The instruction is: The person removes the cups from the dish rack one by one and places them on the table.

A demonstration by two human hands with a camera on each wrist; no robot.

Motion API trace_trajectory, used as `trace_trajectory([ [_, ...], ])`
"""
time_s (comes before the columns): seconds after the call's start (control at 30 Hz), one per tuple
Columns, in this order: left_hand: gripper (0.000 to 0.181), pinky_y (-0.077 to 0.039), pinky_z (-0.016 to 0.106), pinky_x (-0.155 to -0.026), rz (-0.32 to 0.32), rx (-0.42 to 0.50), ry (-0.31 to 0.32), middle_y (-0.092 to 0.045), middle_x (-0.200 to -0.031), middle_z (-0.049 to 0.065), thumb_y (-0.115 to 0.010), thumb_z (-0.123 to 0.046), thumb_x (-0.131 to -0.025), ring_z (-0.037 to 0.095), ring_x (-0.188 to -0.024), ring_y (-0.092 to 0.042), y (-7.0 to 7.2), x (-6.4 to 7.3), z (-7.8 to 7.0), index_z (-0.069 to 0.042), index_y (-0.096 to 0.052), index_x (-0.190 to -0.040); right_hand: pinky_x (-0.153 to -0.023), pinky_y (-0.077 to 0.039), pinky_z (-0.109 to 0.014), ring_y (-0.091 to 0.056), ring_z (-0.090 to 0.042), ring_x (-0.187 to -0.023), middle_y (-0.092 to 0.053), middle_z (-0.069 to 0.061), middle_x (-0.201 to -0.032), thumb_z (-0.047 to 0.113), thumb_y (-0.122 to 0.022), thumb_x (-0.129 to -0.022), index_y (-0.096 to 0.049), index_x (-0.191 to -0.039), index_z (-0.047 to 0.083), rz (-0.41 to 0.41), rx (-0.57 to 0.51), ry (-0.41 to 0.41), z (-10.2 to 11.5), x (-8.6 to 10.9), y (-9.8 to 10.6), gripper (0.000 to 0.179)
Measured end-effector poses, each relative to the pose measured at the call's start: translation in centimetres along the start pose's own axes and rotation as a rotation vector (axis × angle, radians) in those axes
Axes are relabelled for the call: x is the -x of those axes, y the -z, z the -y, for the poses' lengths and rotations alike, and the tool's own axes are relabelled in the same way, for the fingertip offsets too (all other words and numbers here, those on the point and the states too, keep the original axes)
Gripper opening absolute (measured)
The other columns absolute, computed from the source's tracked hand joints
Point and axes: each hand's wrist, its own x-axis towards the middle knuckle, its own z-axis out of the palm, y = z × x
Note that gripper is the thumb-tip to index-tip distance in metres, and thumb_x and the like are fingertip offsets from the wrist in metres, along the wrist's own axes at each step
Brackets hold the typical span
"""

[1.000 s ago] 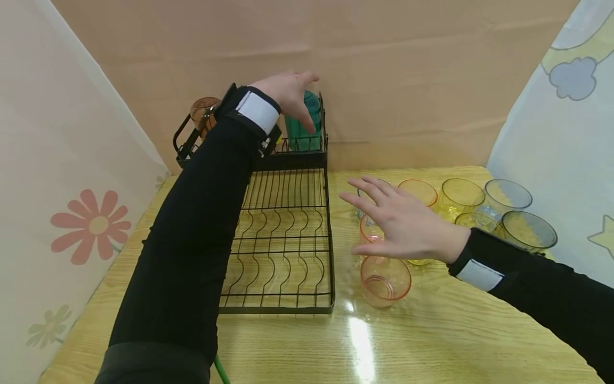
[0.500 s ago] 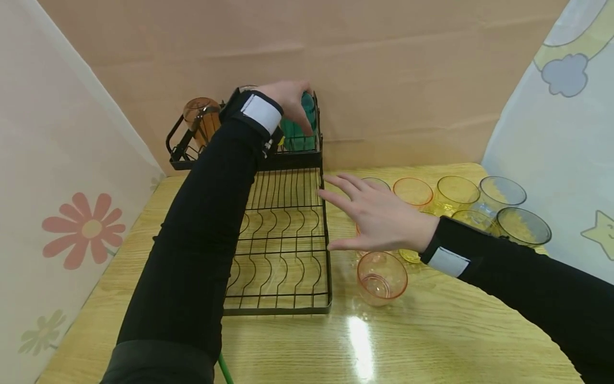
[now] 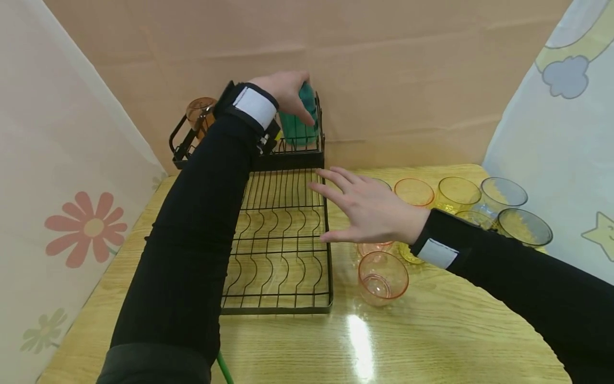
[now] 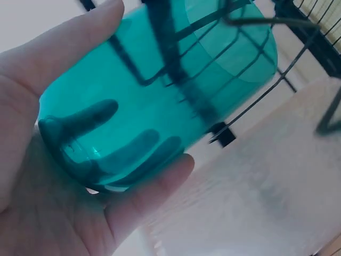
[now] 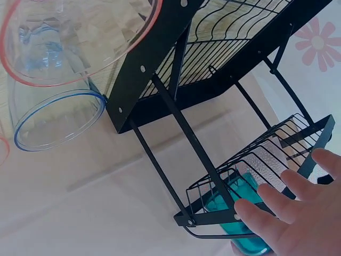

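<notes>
My left hand [image 3: 283,90] holds a teal glass [image 3: 299,127] at the right end of the dish rack's upper tier [image 3: 297,160]. In the left wrist view the thumb and fingers wrap the glass's closed base, and its other end points down among the wires. The right hand [image 3: 369,208] hovers with fingers spread over the right edge of the black wire dish rack [image 3: 275,310], holding nothing. In the right wrist view its fingers [image 5: 261,218] appear in front of the upper tier, apart from the glass.
An amber glass [image 3: 199,114] stands at the upper tier's left. Right of the rack are a pink-rimmed glass [image 3: 384,280], an orange-rimmed glass [image 3: 414,193], a yellow glass [image 3: 458,194] and a grey glass [image 3: 524,226]. A blue-rimmed glass [image 5: 58,125] shows in the right wrist view.
The left hand has closed round the teal glass, which now sits slightly higher. My right hand has moved left from above the glasses to the rack's right edge.
</notes>
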Motion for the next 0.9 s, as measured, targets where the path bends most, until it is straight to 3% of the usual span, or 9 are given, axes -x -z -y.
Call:
trace_trajectory([
  [0.13, 0.087, -0.037, 0.036, -0.089, -0.057, -0.001, -0.014, -0.037, -0.134, 0.010, -0.062, -0.049, -0.077, 0.024, -0.116, -0.039, 1.0, 1.1, -0.2, -0.011, -0.018, -0.142, -0.092, -0.035, -0.048, -0.020, -0.029, -0.132, -0.019, -0.010, -0.148, 0.079, -0.030, -0.077, -0.021, -0.145, 0.021, 0.004, 0.009, 0.001, 0.1, -0.3, 0.2, 0.089],
  [0.23, 0.082, -0.041, 0.035, -0.085, -0.110, 0.013, -0.040, -0.039, -0.129, 0.012, -0.064, -0.045, -0.078, 0.025, -0.110, -0.042, 1.7, 2.1, -0.2, -0.009, -0.023, -0.139, -0.092, -0.035, -0.048, -0.020, -0.029, -0.132, -0.018, -0.010, -0.148, 0.078, -0.030, -0.077, -0.021, -0.145, 0.021, -0.005, 0.014, 0.006, 0.2, -0.8, 0.4, 0.089],
  [0.43, 0.083, -0.041, 0.036, -0.088, -0.202, 0.049, -0.082, -0.037, -0.133, 0.012, -0.064, -0.044, -0.078, 0.027, -0.115, -0.041, 2.3, 3.5, 0.2, -0.010, -0.021, -0.140, -0.098, -0.029, -0.047, -0.018, -0.029, -0.133, -0.017, -0.009, -0.149, 0.079, -0.030, -0.077, -0.021, -0.145, 0.020, 0.000, 0.009, 0.010, 0.7, -1.7, 1.0, 0.090],
  [0.63, 0.084, -0.039, 0.038, -0.091, -0.308, 0.091, -0.117, -0.034, -0.137, 0.012, -0.064, -0.049, -0.077, 0.028, -0.121, -0.039, 2.4, 5.0, 1.7, -0.013, -0.022, -0.140, -0.099, -0.027, -0.045, -0.020, -0.029, -0.132, -0.018, -0.010, -0.148, 0.079, -0.028, -0.078, -0.018, -0.146, 0.020, -0.011, 0.003, 0.039, 1.1, -2.4, 1.1, 0.090],
  [0.9, 0.076, -0.036, 0.032, -0.093, -0.494, 0.367, -0.156, -0.034, -0.137, 0.005, -0.068, -0.043, -0.076, 0.020, -0.122, -0.037, 0.8, 8.3, 3.4, -0.020, -0.029, -0.136, -0.098, -0.028, -0.045, -0.023, -0.028, -0.131, -0.019, -0.010, -0.148, 0.077, -0.031, -0.078, -0.015, -0.146, 0.022, -0.044, -0.096, -0.002, 1.2, -2.2, 0.6, 0.089],
])
